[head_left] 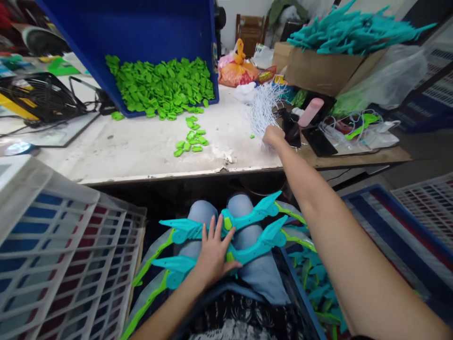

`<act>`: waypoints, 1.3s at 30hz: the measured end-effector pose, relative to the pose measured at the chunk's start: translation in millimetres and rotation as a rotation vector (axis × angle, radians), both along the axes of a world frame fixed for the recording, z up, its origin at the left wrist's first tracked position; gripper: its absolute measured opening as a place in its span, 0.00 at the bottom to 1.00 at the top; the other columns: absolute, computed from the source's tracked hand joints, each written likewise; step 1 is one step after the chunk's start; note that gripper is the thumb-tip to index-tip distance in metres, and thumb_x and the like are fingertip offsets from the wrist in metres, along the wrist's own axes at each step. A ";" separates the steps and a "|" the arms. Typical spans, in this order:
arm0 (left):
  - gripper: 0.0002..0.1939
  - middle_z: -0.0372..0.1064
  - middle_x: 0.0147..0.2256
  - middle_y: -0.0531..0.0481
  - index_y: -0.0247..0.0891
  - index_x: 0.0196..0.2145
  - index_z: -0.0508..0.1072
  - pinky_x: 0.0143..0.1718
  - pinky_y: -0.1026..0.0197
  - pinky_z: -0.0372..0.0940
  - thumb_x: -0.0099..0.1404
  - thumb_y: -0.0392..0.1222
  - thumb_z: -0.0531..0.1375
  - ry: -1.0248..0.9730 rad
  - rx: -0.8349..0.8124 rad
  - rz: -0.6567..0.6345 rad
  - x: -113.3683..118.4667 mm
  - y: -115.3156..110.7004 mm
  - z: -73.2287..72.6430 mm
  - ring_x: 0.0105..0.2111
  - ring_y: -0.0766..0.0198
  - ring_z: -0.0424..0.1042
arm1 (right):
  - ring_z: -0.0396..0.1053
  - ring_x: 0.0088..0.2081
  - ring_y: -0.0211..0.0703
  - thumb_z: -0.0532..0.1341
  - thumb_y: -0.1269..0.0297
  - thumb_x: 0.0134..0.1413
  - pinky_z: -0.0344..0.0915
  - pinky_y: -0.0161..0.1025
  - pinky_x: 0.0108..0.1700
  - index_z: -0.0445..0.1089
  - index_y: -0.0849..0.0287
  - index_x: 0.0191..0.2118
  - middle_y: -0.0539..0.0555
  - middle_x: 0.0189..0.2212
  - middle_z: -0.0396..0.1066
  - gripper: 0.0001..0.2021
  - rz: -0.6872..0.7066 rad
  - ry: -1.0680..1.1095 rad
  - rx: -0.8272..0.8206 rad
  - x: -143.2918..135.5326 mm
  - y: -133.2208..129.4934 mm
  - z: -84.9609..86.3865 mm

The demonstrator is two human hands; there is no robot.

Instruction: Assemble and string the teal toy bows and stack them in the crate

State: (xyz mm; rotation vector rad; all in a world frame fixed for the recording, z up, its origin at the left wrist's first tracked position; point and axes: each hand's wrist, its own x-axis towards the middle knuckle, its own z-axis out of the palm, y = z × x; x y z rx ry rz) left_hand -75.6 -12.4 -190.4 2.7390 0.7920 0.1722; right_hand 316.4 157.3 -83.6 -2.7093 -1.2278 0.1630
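Observation:
Two teal and lime plastic bow-shaped pieces, an upper one (pixel 264 208) and a lower one (pixel 264 242), lie side by side across the lap. My left hand (pixel 215 248) rests on their middles with its fingers spread. On the table, my right hand (pixel 273 137) is closed at the near end of a bundle of thin white strings (pixel 264 111); whatever its fingers pinch is too small to make out. Small green parts (pixel 193 137) are scattered left of it, in front of a blue bin (pixel 141 28) holding a heap of green parts (pixel 166 87).
At the table's right stand a cardboard box (pixel 318 71) of teal pieces, a pink bottle (pixel 311 112) and a black phone (pixel 319 141). A white crate (pixel 71 245) is at the left, a fan (pixel 42 99) behind it. Below right sits a bin of teal pieces (pixel 318 283).

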 end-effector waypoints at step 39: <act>0.06 0.71 0.30 0.48 0.32 0.34 0.73 0.32 0.66 0.65 0.60 0.37 0.59 -0.037 -1.589 0.301 147.8 -98.4 -25.8 0.30 0.67 0.70 | 0.69 0.26 0.44 0.61 0.51 0.43 0.66 0.41 0.32 0.70 0.58 0.30 0.53 0.23 0.72 0.14 -0.539 0.671 0.656 -132.5 -420.4 -154.4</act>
